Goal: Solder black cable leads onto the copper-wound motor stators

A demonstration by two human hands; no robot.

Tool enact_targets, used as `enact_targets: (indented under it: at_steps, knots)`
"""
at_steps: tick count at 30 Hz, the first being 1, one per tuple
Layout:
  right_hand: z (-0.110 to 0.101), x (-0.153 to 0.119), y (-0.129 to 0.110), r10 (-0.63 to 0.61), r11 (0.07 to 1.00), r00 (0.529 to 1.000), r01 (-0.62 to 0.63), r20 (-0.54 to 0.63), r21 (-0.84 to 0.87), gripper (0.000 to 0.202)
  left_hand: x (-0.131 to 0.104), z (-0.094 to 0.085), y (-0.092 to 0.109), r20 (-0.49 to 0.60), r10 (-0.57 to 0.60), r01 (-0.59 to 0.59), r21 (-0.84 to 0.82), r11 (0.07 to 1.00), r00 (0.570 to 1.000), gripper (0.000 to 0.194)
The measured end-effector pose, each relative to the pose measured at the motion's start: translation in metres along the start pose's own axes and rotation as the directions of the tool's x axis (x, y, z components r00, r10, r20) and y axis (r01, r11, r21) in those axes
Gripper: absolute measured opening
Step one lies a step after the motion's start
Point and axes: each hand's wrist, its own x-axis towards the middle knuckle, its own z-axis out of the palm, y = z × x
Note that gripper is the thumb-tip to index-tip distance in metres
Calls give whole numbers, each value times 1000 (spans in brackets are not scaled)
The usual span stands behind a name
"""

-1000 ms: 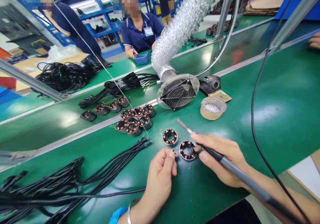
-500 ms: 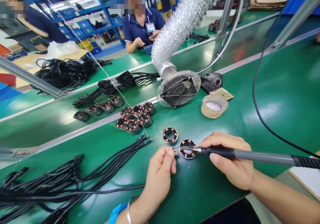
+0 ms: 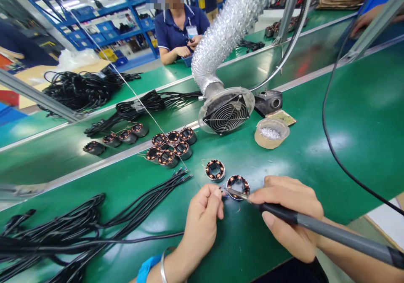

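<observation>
While the right hand (image 3: 299,201) grips a soldering iron (image 3: 341,235) pen-style, wrist low, the left hand (image 3: 203,215) pinches thin wires (image 3: 224,193). Slanting inward over the bench's (image 3: 356,118) near right edge, the iron points left, crossing a copper-wound ring (image 3: 236,178) to end beside the left fingertips.
</observation>
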Motion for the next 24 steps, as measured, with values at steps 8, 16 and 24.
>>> enact_targets:
  at_steps: [8,16,24]
  knots:
    - [-3,-5,2,-32,998,998,35,-60,48,30,1,0,0,4,3,-3,10,1000,1000,36]
    - [-3,-6,5,-61,996,991,67,-120,51,36,1,-1,-1,-5,5,-5,2,1000,1000,35]
    - [11,-1,17,-77,996,992,73,-97,-48,41,1,-1,-2,29,14,-14,-6,1000,999,35]
